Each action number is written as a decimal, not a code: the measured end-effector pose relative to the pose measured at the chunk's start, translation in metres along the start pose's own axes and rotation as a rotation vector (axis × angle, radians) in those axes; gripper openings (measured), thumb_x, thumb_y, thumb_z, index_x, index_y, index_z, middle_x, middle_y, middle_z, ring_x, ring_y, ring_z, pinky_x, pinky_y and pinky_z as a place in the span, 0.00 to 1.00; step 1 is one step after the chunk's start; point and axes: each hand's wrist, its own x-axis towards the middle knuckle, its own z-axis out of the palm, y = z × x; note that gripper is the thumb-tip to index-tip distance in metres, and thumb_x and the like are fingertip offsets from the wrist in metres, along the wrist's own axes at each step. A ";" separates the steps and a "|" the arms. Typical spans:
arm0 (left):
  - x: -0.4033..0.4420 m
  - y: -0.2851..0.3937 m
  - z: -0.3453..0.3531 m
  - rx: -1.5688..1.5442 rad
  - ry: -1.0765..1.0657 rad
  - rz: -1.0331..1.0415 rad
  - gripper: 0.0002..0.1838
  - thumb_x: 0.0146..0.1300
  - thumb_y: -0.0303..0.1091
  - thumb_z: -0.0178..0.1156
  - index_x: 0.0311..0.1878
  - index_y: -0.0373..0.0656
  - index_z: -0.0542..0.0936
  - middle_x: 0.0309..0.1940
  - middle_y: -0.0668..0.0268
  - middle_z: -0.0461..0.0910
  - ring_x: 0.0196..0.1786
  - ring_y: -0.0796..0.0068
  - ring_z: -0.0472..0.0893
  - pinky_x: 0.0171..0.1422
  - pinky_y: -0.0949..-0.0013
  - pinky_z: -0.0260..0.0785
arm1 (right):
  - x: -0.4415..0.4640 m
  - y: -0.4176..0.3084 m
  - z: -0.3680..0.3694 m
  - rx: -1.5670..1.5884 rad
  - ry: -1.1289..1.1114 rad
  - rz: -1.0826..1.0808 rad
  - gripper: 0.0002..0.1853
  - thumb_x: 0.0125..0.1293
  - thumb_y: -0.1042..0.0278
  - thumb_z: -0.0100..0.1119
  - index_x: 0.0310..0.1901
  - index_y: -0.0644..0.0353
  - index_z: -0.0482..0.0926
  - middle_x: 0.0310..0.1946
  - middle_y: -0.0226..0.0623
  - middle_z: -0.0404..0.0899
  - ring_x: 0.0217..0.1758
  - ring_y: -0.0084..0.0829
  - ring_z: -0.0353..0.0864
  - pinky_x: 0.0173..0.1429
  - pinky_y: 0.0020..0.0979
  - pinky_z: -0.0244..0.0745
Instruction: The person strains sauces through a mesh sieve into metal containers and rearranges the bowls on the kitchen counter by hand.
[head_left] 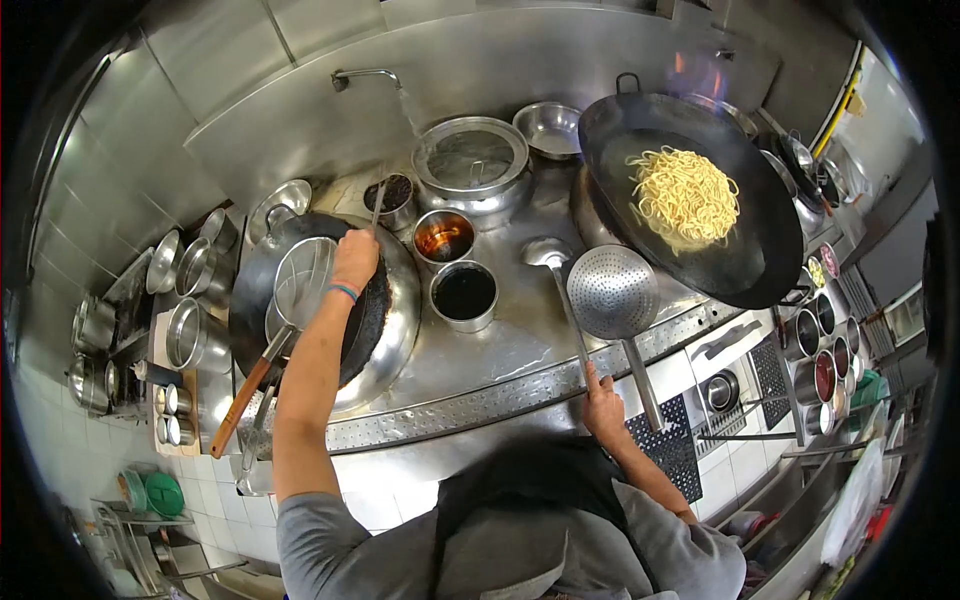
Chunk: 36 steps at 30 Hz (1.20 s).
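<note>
My left hand (355, 258) is closed around a thin metal handle (378, 205) that rises beside a small pot of dark, lumpy contents (401, 190); its working end cannot be made out. Below that arm lie a wire strainer (304, 280) with a wooden handle and a dark wok (262, 262). My right hand (603, 408) grips the handle of a metal ladle (547, 254), whose bowl rests on the steel worktop. Beside the ladle is a perforated skimmer (612, 292). Noodles (686, 196) sit in a large black wok (620, 125) at the right.
A pot of reddish-brown sauce (444, 238) and a pot of black liquid (464, 292) stand mid-worktop. Behind them are a lidded pot (472, 205) and a running tap (366, 73). Flames (690, 65) show behind the noodle wok. Several condiment pots (824, 375) line the right side.
</note>
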 end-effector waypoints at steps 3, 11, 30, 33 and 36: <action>-0.019 0.002 -0.009 -0.495 0.214 -0.165 0.09 0.62 0.28 0.56 0.35 0.35 0.83 0.23 0.57 0.80 0.21 0.62 0.80 0.26 0.59 0.74 | 0.001 -0.002 -0.001 -0.017 -0.041 -0.006 0.37 0.58 0.73 0.56 0.72 0.56 0.61 0.38 0.55 0.75 0.31 0.56 0.80 0.36 0.52 0.79; -0.083 0.108 -0.064 -1.739 0.289 -0.885 0.12 0.70 0.35 0.56 0.51 0.39 0.78 0.26 0.69 0.77 0.15 0.81 0.71 0.13 0.78 0.60 | 0.016 0.001 -0.007 -0.094 0.086 -0.197 0.28 0.59 0.72 0.59 0.64 0.60 0.72 0.39 0.47 0.78 0.43 0.49 0.80 0.43 0.43 0.79; -0.174 0.322 -0.091 -2.434 0.121 -0.775 0.19 0.76 0.42 0.50 0.65 0.46 0.73 0.40 0.66 0.80 0.47 0.69 0.81 0.58 0.58 0.75 | 0.033 -0.087 -0.090 1.649 -0.724 -0.074 0.15 0.79 0.51 0.43 0.42 0.52 0.72 0.21 0.21 0.63 0.17 0.16 0.55 0.18 0.23 0.51; -0.161 0.312 -0.080 -2.456 -0.021 -0.973 0.19 0.76 0.54 0.47 0.48 0.49 0.77 0.29 0.71 0.74 0.34 0.72 0.76 0.43 0.65 0.71 | 0.012 -0.067 -0.062 1.396 -0.524 -0.091 0.18 0.79 0.51 0.43 0.36 0.55 0.72 0.22 0.22 0.63 0.22 0.17 0.60 0.25 0.23 0.59; -0.167 0.313 -0.070 -2.370 -0.022 -1.113 0.23 0.75 0.60 0.45 0.30 0.52 0.68 0.21 0.74 0.64 0.26 0.76 0.67 0.32 0.71 0.61 | -0.012 -0.059 -0.055 1.171 -0.471 -0.083 0.19 0.80 0.53 0.43 0.37 0.58 0.74 0.24 0.24 0.64 0.27 0.18 0.65 0.32 0.23 0.64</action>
